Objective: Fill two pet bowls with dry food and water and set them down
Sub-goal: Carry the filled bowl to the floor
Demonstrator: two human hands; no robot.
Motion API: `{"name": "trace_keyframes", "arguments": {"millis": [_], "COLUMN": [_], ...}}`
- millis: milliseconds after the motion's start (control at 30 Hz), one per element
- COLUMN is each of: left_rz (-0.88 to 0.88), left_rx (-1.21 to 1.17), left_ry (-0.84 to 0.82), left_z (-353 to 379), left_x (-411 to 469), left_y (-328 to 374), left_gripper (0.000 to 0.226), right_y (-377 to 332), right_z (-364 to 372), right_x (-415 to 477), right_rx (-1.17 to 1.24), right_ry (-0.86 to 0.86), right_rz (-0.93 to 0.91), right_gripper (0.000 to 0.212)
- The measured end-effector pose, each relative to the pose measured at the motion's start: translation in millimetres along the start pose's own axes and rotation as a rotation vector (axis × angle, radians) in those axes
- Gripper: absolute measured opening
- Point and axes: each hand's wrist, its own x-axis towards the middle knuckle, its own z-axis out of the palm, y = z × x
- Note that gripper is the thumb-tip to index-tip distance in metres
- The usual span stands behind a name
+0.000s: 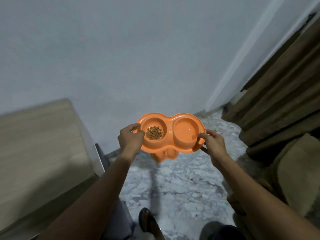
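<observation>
Holding orange double bowl [170, 134] between left hand [132, 138], right hand [212, 142].

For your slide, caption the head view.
Both hands, left and right, carry an orange double pet bowl, kibble in one well.

- The orange double bowl [170, 118] is looking like smooth moulded plastic with a soft sheen.
- The dry food [154, 133] in its nine-o'clock well is showing as rough, matt brown pellets.
- The floor [181, 184] is appearing as polished grey-white marbled stone.
- At nine o'clock, the cabinet top [39, 146] is showing pale matt wood grain.
- At three o'clock, the curtain [280, 84] is hanging as brown folded cloth.
- The wall [121, 49] is looking painted and matt.
</observation>
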Motion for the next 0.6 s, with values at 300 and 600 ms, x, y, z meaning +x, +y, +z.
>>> {"name": "trace_keyframes", "arguments": {"millis": [300, 600], "left_rz": [-0.175, -0.481], "left_rx": [-0.038, 0.000], "left_ry": [0.067, 0.287], "left_z": [72, 139], "left_x": [78, 195], "left_y": [-79, -383], "left_gripper": [0.029, 0.029], "right_y": [53, 297], "right_z": [50, 182], "right_x": [138, 295], "right_rx": [-0.119, -0.305], "right_ry": [-0.137, -0.335], "right_rz": [0.197, 0.317], "right_gripper": [0.036, 0.027]}}
